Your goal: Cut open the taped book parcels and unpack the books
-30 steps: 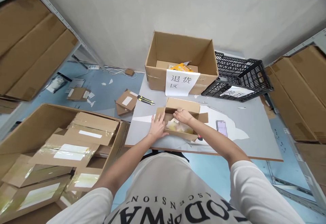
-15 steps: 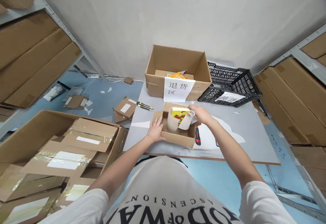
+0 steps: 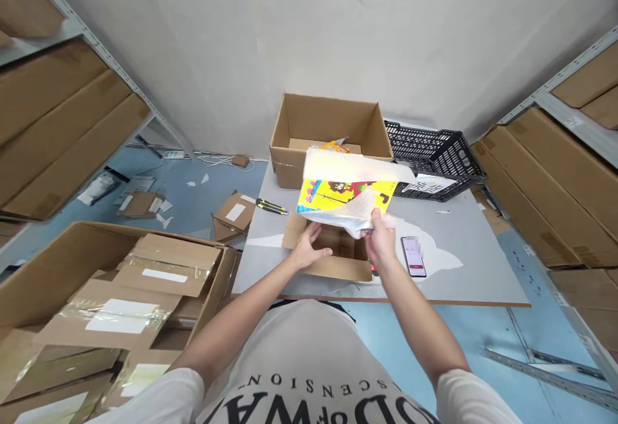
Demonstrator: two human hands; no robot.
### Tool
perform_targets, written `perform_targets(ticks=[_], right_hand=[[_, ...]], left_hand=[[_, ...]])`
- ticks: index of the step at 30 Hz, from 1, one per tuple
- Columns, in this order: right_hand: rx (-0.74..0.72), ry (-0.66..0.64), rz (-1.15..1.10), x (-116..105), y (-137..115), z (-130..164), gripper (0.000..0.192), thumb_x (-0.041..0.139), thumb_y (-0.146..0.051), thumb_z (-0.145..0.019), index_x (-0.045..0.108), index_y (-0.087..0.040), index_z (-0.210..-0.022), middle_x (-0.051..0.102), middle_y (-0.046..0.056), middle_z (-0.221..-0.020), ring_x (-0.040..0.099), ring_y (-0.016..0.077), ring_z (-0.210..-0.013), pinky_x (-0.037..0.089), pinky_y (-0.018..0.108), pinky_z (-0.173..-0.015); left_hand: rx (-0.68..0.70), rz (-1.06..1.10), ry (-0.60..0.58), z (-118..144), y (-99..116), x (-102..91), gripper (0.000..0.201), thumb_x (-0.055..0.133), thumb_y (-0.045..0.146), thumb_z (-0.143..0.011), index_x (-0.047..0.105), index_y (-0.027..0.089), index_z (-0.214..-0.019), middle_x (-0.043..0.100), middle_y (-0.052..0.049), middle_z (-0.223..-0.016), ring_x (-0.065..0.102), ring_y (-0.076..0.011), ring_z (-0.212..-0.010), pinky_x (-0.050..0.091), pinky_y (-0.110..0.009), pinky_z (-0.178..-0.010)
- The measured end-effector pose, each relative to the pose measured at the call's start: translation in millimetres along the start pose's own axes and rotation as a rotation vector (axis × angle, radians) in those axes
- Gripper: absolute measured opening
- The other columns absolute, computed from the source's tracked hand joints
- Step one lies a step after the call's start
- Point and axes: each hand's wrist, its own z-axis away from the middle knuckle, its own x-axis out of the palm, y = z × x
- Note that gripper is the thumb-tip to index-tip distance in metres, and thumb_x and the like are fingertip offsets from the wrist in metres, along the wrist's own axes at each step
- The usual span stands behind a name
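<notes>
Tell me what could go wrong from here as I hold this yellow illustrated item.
The yellow illustrated item might slip from its partly open white wrapping, since only the right hand grips it. The small open brown cardboard box might shift if the left hand, at its left end, pulls it. The black-framed smartphone with a lit screen lies close to the right forearm, which might knock it.

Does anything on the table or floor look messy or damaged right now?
Yes. White scraps lie loose on the floor at the left, like litter. On the table, the white patch around the phone has a jagged edge, as if torn; I can't tell whether it's paper or peeled covering.
</notes>
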Motion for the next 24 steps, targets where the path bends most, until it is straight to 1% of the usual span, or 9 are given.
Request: perform_targets(ticks=[2,7,11,14,16,18,20,22,24], right_hand=[[0.077,0.035,-0.136,13.2,21.8,23.4,0.046,0.064,-0.05,-0.073,0.053,-0.021,-0.107,0.067,0.002,-0.093,0.059,0.0106,-0.06,0.042,0.02,-0.042],[0.231,-0.007,-0.282,30.7,61.0,68.3,0.045,0.062,-0.047,-0.077,0.053,-0.023,-0.113,0.065,0.005,-0.109,0.064,0.0159,-0.084,0.053,0.026,-0.057],[0.294,-0.08,-0.229,23.3,79.8,85.1,0.048,0.063,-0.045,-0.075,0.049,-0.027,-0.117,0.064,0.003,-0.111,0.063,0.0163,-0.086,0.056,0.029,-0.06],[0.298,-0.172,-0.095,2.8,83.8,84.4,0.056,0.067,-0.044,-0.072,0.045,-0.03,-0.121,0.06,0.004,-0.115,0.063,0.0178,-0.09,0.056,0.031,-0.065],[0.212,-0.165,0.002,-18.3,79.9,77.2,0.053,0.058,-0.049,-0.077,0.042,-0.03,-0.123,0.055,0.006,-0.123,0.06,0.0192,-0.101,0.055,0.034,-0.073],[0.03,-0.018,0.142,-41.3,71.3,66.4,0.049,0.047,-0.051,-0.083,0.038,-0.029,-0.127,0.046,0.008,-0.131,0.053,0.0193,-0.112,0.051,0.038,-0.083],[-0.165,0.111,0.341,-59.9,59.7,55.1,0.051,0.05,-0.046,-0.083,0.037,-0.027,-0.128,0.042,0.01,-0.134,0.049,0.0199,-0.115,0.046,0.041,-0.091],[-0.316,0.055,0.534,-68.9,47.2,46.7,0.051,0.057,-0.04,-0.08,0.042,-0.024,-0.126,0.047,0.012,-0.127,0.05,0.022,-0.112,0.044,0.044,-0.092],[-0.479,-0.08,0.671,-66.5,35.3,42.1,0.045,0.061,-0.036,-0.078,0.049,-0.021,-0.119,0.055,0.012,-0.116,0.053,0.0245,-0.106,0.044,0.047,-0.091]], left_hand=[[0.04,0.262,0.014,-0.6,11.5,16.3,0.101,0.077,0.053,-0.054,0.031,0.017,-0.137,0.041,-0.021,-0.139,0.044,-0.0314,-0.126,0.038,-0.043,-0.101],[-0.01,0.549,0.295,0.5,36.4,39.5,0.064,0.07,0.045,-0.07,0.047,0.017,-0.123,0.058,-0.013,-0.124,0.057,-0.0259,-0.113,0.046,-0.039,-0.095],[-0.092,0.567,0.347,7.2,40.1,33.3,0.061,0.072,0.045,-0.068,0.052,0.017,-0.118,0.063,-0.01,-0.117,0.061,-0.0255,-0.104,0.05,-0.038,-0.088],[-0.086,0.527,0.339,8.4,41.5,21.0,0.058,0.074,0.045,-0.064,0.057,0.016,-0.111,0.065,-0.009,-0.114,0.062,-0.0252,-0.103,0.05,-0.037,-0.088],[-0.081,0.501,0.328,6.1,43.5,10.5,0.056,0.075,0.044,-0.064,0.058,0.016,-0.109,0.066,-0.01,-0.113,0.062,-0.025,-0.103,0.05,-0.037,-0.089],[-0.087,0.485,0.315,2.8,45.1,-1.0,0.054,0.075,0.043,-0.064,0.058,0.016,-0.109,0.066,-0.01,-0.112,0.062,-0.0245,-0.102,0.05,-0.037,-0.088],[-0.09,0.486,0.292,0.3,45.4,-11.4,0.053,0.075,0.04,-0.065,0.057,0.016,-0.108,0.066,-0.009,-0.11,0.063,-0.0237,-0.099,0.05,-0.037,-0.086],[-0.101,0.49,0.252,-0.6,43.9,-18.4,0.053,0.076,0.039,-0.064,0.057,0.016,-0.108,0.066,-0.01,-0.11,0.063,-0.0236,-0.097,0.05,-0.037,-0.085],[-0.123,0.483,0.203,0.1,41.7,-20.8,0.053,0.076,0.038,-0.065,0.057,0.015,-0.109,0.066,-0.011,-0.11,0.063,-0.0243,-0.097,0.05,-0.038,-0.085]])
